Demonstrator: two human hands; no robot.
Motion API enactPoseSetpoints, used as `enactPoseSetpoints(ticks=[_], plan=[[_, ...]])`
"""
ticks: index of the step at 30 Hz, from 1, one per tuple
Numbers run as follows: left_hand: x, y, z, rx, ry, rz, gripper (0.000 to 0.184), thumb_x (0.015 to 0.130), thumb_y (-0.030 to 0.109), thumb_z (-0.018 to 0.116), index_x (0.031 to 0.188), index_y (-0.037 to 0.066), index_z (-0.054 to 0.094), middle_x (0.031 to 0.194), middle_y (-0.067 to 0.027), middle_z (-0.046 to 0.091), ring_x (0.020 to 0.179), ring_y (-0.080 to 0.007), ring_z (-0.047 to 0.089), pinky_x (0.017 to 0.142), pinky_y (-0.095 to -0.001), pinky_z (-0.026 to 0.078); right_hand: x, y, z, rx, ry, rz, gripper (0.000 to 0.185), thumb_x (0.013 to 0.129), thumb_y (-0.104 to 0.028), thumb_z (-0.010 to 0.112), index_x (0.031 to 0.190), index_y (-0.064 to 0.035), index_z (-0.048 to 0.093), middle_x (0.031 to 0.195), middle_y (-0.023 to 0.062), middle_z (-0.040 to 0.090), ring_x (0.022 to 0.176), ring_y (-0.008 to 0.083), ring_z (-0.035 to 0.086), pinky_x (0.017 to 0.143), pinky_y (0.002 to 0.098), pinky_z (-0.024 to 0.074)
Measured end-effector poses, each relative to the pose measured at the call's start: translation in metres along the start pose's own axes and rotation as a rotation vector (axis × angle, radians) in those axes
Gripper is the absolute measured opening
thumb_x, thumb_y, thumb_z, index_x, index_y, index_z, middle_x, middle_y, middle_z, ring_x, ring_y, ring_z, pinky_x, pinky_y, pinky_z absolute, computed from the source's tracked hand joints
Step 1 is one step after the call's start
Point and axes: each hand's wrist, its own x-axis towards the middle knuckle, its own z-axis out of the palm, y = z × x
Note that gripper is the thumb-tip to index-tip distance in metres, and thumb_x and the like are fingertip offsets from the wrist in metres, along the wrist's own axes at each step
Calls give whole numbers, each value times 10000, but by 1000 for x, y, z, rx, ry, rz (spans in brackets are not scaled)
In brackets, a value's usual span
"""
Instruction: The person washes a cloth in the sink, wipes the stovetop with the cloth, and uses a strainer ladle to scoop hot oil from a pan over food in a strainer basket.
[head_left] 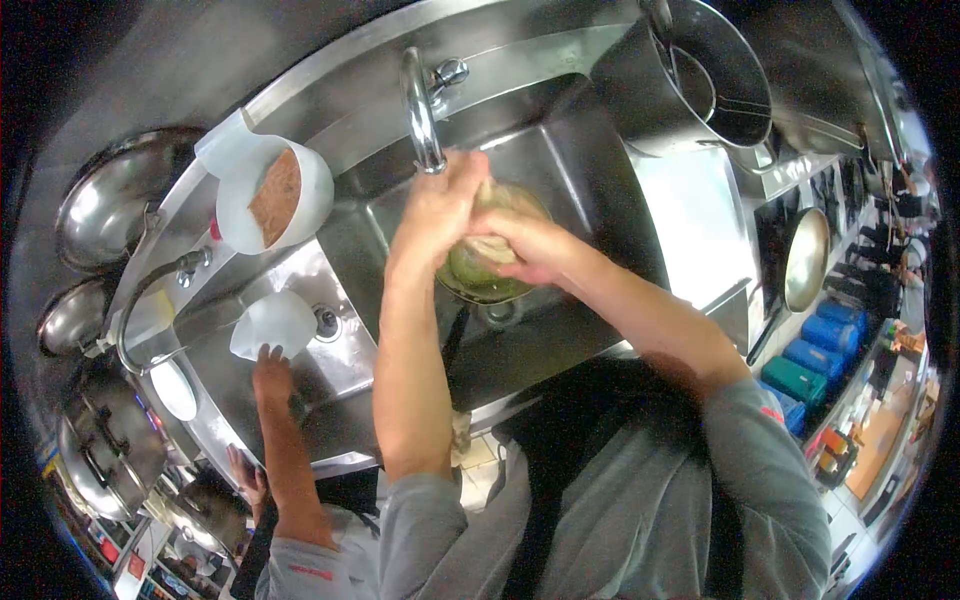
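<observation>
Under the faucet [421,115], my left hand [440,205] is closed, its fingers pressed against a pale, wet-looking lump [490,248]. My right hand [525,243] grips the same lump from the right, fingers curled round it. What the lump is I cannot make out, as my hands cover much of it. Directly below them in the deep sink basin [590,235] is a round vessel [478,285] with greenish contents. A dark handle [456,338] seems to run from it towards me.
At left, a co-worker's hand [271,370] touches a white plastic jug [270,325] in the shallow basin. A white pitcher [318,190] with brown contents stands on the sink ledge. A large metal pot [630,90] is at the back right, a frying pan [806,260] farther right.
</observation>
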Motion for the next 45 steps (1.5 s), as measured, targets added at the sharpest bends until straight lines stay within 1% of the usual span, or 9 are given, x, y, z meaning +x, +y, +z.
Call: enactPoseSetpoints(ticks=[4, 7, 11, 17, 26, 30, 34, 39, 45], plan=[[-14, -10, 16, -162, -346, 132, 596, 902, 483, 709, 1242, 10, 582, 1197, -143, 646, 1169, -271, 620, 995, -385, 487, -43, 4, -11, 125, -28, 15, 241, 885, -273, 675, 1048, -114, 594, 713, -11, 570, 511, 80, 511, 360, 205, 303], [-28, -34, 41, -758, -665, 143, 1328, 577, 713, 839, 1556, 66, 218, 1518, -245, 390, 1325, -443, 479, 1118, -544, 396, -69, 19, -13, 302, -211, 220, 258, 898, -317, 687, 1038, -108, 624, 751, -2, 604, 539, 93, 541, 390, 215, 361], [-35, -80, 52, -1001, -974, 256, 748, 751, 476, 812, 1255, -33, 596, 1207, -233, 660, 1240, -423, 568, 1074, -513, 445, -89, 31, 0, 326, -104, 178, 296, 881, -327, 746, 1033, -115, 606, 802, 2, 615, 558, 99, 555, 375, 247, 357], [-70, -15, 59, -373, -206, 97, 239, 977, 147, 625, 1080, -65, 662, 1039, -158, 724, 1009, -221, 702, 931, -356, 543, -94, 17, -11, 66, -82, 48, 222, 872, -239, 716, 986, -117, 570, 721, -5, 563, 522, 90, 527, 371, 235, 345], [-71, -22, 60, -890, -813, 494, 1035, 732, 528, 843, 1485, 12, 355, 1353, -302, 558, 1361, -499, 422, 1175, -560, 287, -122, 0, 20, 196, -409, 239, 322, 909, -339, 656, 1080, -76, 583, 784, 3, 583, 501, 82, 506, 384, 211, 352], [-68, -29, 74, -1071, -1064, 690, 567, 747, 520, 836, 1094, 95, 691, 1215, -218, 672, 1377, -506, 397, 1202, -629, 119, -118, 22, 21, 334, -502, 264, 445, 884, -451, 723, 1076, -69, 600, 856, 7, 601, 582, 86, 556, 448, 221, 395], [-90, -8, 52, -765, -668, 431, 288, 890, 343, 732, 812, 75, 660, 933, -164, 744, 1330, -462, 486, 1225, -543, 45, -118, 15, 21, 117, -306, 134, 324, 865, -232, 759, 1069, -59, 575, 749, -8, 577, 560, 78, 548, 436, 241, 397], [-119, 15, 50, -416, -245, 292, 338, 975, 201, 633, 677, 41, 628, 652, -22, 585, 1205, -266, 595, 1190, -560, 278, -105, 19, 21, -444, -219, -243, 441, 814, -146, 699, 1191, -39, 496, 664, 0, 562, 503, 80, 495, 392, 262, 350], [-94, -29, 68, -167, 75, 146, 409, 994, 252, 626, 645, 40, 612, 659, -26, 588, 805, -132, 617, 1134, -422, 326, -65, 54, -8, -739, 88, -458, 361, 778, -170, 695, 1097, -41, 584, 842, 105, 685, 769, 252, 664, 729, 426, 532]])
